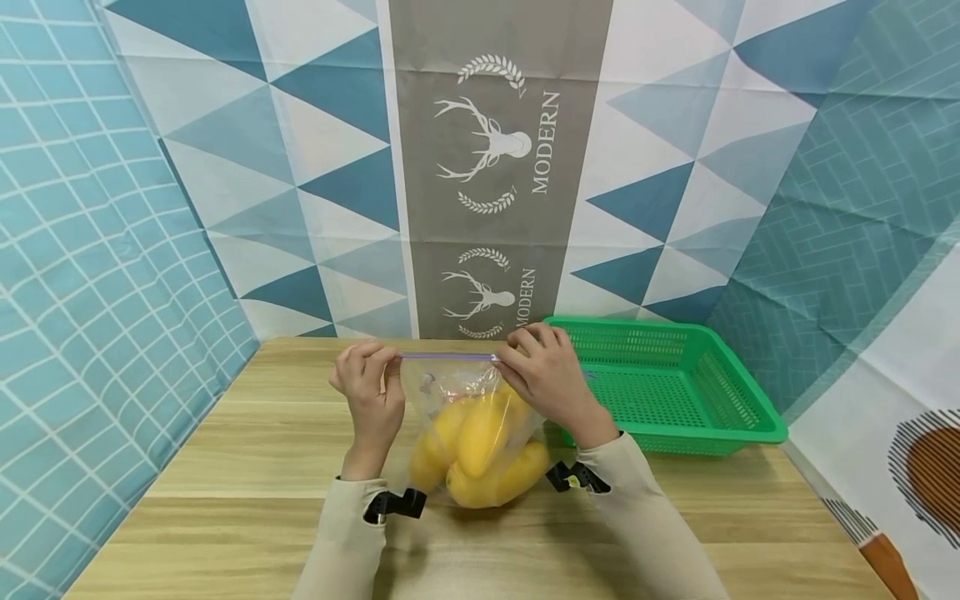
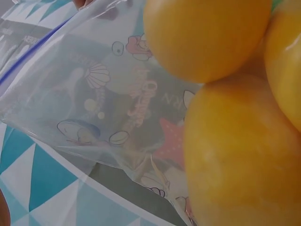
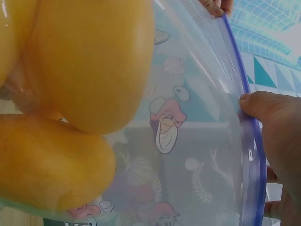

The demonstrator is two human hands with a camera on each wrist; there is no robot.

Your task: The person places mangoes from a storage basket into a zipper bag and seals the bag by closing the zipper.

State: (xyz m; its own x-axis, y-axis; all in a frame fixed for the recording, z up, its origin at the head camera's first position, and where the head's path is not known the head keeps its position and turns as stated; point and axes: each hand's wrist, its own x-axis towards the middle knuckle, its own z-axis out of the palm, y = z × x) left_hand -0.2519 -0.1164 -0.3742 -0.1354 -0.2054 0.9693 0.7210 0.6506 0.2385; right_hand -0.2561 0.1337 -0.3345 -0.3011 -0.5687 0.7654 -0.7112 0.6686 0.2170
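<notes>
A clear zip bag with printed sea-creature cartoons holds several yellow mangoes, its bottom low over the table. Along its top runs a purple zip strip. My left hand pinches the strip's left end between thumb and fingers. Further right, my right hand grips the same strip; in the right wrist view its thumb presses one side while fingers show behind. Mangoes fill the right of the left wrist view, where my left hand is mostly out of frame.
Behind my right hand stands a green plastic basket with slotted walls. Everything rests on a wood-grain table. A patterned cloth backdrop rises at the table's far edge, and blue tiled sheeting hangs at the left.
</notes>
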